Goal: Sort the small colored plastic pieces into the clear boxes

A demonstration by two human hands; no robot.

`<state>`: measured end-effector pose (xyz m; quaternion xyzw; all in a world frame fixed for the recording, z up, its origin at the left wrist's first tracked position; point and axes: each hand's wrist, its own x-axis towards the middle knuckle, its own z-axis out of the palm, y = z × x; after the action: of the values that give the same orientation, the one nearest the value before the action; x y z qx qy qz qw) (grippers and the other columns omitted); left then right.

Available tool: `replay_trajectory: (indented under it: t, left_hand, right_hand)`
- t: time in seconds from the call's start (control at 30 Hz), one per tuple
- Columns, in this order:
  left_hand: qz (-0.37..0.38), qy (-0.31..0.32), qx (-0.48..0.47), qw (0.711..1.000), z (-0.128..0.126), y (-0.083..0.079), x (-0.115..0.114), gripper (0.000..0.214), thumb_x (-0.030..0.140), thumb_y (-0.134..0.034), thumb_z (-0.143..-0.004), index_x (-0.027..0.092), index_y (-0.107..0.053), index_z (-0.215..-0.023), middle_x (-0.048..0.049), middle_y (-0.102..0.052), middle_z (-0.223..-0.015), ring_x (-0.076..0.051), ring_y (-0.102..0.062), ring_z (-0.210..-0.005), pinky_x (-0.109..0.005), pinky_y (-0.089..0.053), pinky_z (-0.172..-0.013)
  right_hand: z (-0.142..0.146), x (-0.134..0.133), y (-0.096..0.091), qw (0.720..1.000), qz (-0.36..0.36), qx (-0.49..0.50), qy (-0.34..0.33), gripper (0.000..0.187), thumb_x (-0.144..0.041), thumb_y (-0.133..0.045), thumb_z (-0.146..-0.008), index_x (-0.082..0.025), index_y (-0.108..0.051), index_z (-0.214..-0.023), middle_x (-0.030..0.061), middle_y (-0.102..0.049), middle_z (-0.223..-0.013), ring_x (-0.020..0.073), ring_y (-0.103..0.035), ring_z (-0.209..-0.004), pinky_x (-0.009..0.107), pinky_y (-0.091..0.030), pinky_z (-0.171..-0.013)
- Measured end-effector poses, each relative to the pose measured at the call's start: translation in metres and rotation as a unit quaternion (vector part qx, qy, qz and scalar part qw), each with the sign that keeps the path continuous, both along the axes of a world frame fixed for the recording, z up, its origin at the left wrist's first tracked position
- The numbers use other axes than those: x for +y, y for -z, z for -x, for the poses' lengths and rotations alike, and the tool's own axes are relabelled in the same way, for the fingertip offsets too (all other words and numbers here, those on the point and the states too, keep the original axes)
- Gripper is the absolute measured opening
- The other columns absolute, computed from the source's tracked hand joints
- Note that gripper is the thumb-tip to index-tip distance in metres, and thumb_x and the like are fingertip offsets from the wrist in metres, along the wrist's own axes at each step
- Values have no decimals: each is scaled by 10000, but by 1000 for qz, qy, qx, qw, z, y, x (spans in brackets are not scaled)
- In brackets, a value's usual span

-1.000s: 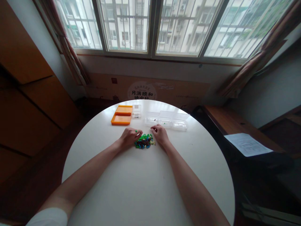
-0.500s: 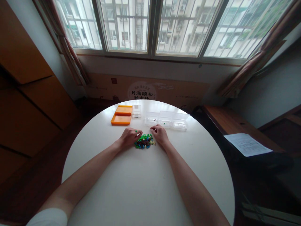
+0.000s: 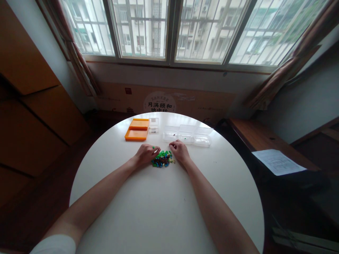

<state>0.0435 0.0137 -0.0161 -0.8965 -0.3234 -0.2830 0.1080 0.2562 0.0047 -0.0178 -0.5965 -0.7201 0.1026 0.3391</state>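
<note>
On the white round table (image 3: 148, 211), a small heap of tiny green, blue, brown and yellowish pieces (image 3: 162, 159) lies between my hands. My left hand (image 3: 145, 153) rests at the heap's left side, fingers closed, with a small green piece (image 3: 153, 147) showing at them. To the right of the heap, my right hand (image 3: 181, 150) has its fingertips pinched together. Whatever is between those fingertips is too small to make out. Beyond my right hand stand clear plastic boxes (image 3: 186, 137) with lids raised; tiny bits lie in some of them.
An orange two-part tray (image 3: 137, 138) sits at the back left, beside a small clear case (image 3: 153, 126). A wooden desk (image 3: 254, 135) with a paper sheet (image 3: 278, 162) stands to the right. Behind the table, a large printed cardboard box (image 3: 206, 97) leans below the window.
</note>
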Motion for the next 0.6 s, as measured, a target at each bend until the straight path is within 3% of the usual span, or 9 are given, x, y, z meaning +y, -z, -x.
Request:
replay_trajectory:
  t: [0.6]
  left_hand:
    - [18,6,-5,1000,0,-2,-1,344,332,-385,-903,186,-672,-782,-7,-569,-490,-102,-465,-442,-226,-267,-494]
  right_hand:
    - [1,-3,-4,1000,7,-7,1,181,-213,-517,-817,-182,-689,-864,37,-606,-818,120,-564,-694,223,-419,-694]
